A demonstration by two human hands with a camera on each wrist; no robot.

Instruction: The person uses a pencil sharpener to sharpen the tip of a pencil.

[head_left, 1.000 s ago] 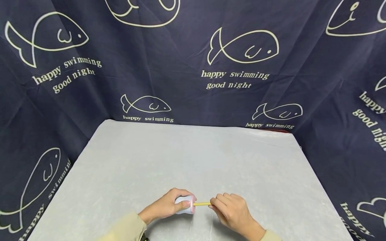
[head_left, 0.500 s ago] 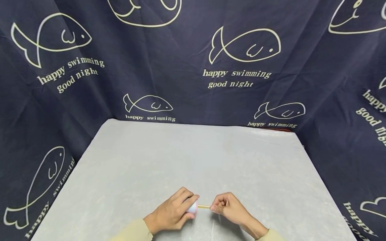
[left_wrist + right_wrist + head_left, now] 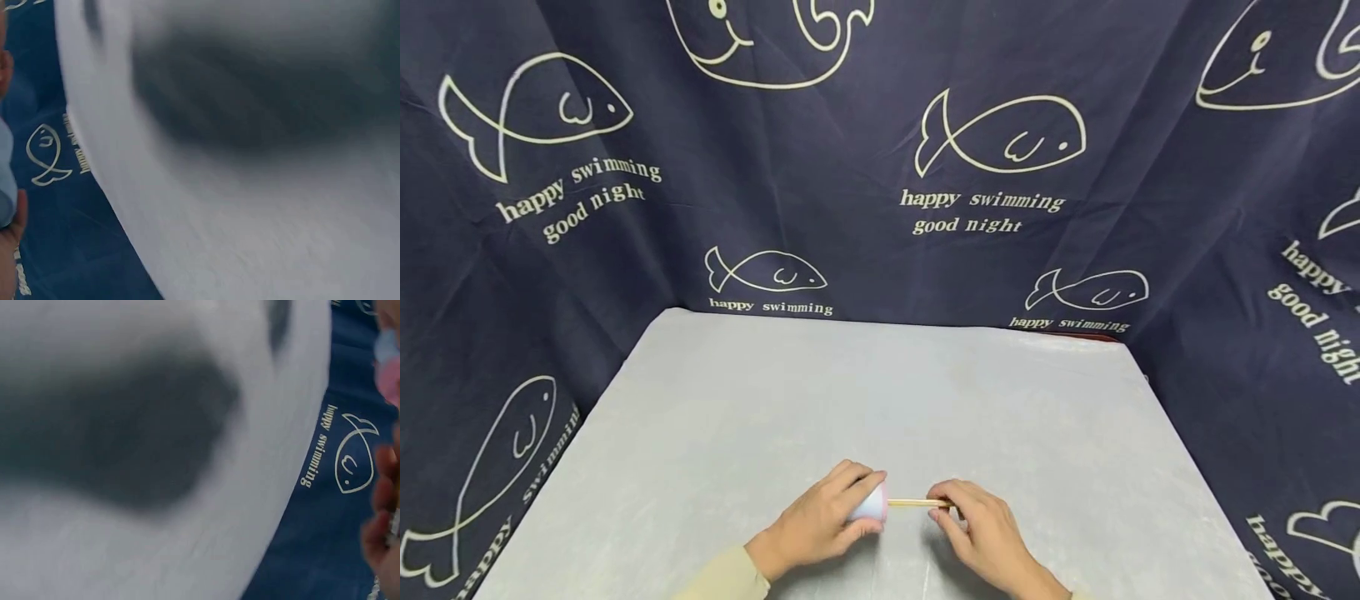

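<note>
In the head view my left hand (image 3: 820,518) grips a small light-blue pencil sharpener (image 3: 870,505) with a pink end, from above, fingers on the far side and thumb on the near side. A thin yellow pencil (image 3: 916,502) sticks out of the pink end, level and pointing right. The fingers of my right hand (image 3: 985,533) pinch its outer end. At the left wrist view's edge, part of the blue body (image 3: 5,175) shows. The right wrist view catches the pink end (image 3: 389,381) and curled right fingers (image 3: 382,494) at its edge.
Both hands are near the front of a table covered in pale grey cloth (image 3: 880,392). A dark blue curtain (image 3: 865,167) printed with fish and lettering hangs behind the table and along both sides. Shadows of the hands fall on the cloth.
My left hand has turned over the sharpener, its back now upward. The right hand has rolled and regripped the pencil, and more pencil shows than half a second ago.
</note>
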